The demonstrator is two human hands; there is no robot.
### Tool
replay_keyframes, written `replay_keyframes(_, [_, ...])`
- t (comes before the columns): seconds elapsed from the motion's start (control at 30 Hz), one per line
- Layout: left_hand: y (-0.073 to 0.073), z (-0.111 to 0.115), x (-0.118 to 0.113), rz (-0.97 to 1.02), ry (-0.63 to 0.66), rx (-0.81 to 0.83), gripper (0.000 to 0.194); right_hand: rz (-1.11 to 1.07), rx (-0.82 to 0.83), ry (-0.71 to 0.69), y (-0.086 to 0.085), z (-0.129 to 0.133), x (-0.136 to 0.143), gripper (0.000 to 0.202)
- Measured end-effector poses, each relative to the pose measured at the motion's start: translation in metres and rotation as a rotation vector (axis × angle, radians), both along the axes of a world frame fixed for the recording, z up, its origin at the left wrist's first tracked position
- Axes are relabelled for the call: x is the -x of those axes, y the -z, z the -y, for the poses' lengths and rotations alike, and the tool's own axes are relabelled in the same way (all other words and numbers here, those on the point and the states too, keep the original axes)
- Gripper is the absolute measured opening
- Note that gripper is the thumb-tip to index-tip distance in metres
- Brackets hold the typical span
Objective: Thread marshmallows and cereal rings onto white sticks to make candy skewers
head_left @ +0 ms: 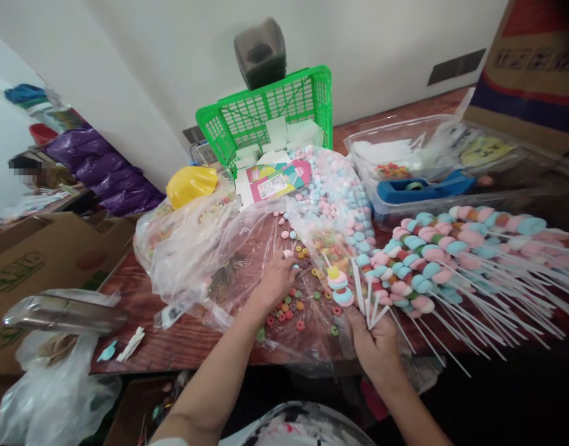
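My left hand [275,280] is low over the plastic sheet among loose fruit cereal rings [291,303], its fingers bent together. Small pink and blue marshmallows [285,234] lie just past its fingertips; whatever is between them is too small to make out. In my right hand [379,341] are several white sticks [368,300], fanned upward. One stick in that bunch carries threaded candy [340,290], with a yellow piece on top and pink and blue pieces below. Close beside this hand lies a big pile of finished-looking marshmallow skewers [433,260].
Behind are a bag of marshmallows [344,198], a green basket [265,102] and a printed card [279,179]. A blue tape dispenser [418,188] rests in a clear tub [358,145]. Left are a yellow bowl-like item [191,186], a metal flask [64,311] and cardboard boxes [43,266]. Another person sits far left.
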State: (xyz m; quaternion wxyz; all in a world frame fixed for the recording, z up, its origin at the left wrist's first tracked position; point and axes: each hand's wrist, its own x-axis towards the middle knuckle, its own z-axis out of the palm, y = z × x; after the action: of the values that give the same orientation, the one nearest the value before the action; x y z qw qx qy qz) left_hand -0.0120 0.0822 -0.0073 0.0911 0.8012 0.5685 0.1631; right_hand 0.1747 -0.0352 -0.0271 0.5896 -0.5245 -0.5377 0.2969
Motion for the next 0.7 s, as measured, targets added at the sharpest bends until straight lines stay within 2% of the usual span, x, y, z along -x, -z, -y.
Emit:
replay_keyframes(0.17, [0.005,-0.001,0.019,0.138,0.136,-0.01,0.007,0.058,-0.002,-0.04,0.003,0.002,0.0,0.016])
replay_keyframes(0.37, [0.004,0.006,0.024,0.193,0.177,0.03,0.018,0.085,-0.006,-0.081,0.009,0.003,0.002,0.024])
replay_keyframes(0.43, [0.003,0.009,0.022,0.18,0.196,0.056,0.017,0.07,0.01,-0.087,0.01,0.002,0.002,0.023])
replay_keyframes(0.57, [0.003,0.014,0.02,0.239,0.181,0.038,0.011,0.075,0.043,-0.078,0.014,-0.001,0.004,0.016])
replay_keyframes(0.63, [0.005,0.018,0.021,0.357,0.143,0.045,0.01,0.09,0.053,-0.095,0.017,-0.002,0.005,0.015])
replay_keyframes(0.7, [0.007,0.022,0.023,0.524,0.053,0.068,0.013,0.116,0.054,-0.101,0.019,-0.001,0.006,0.017])
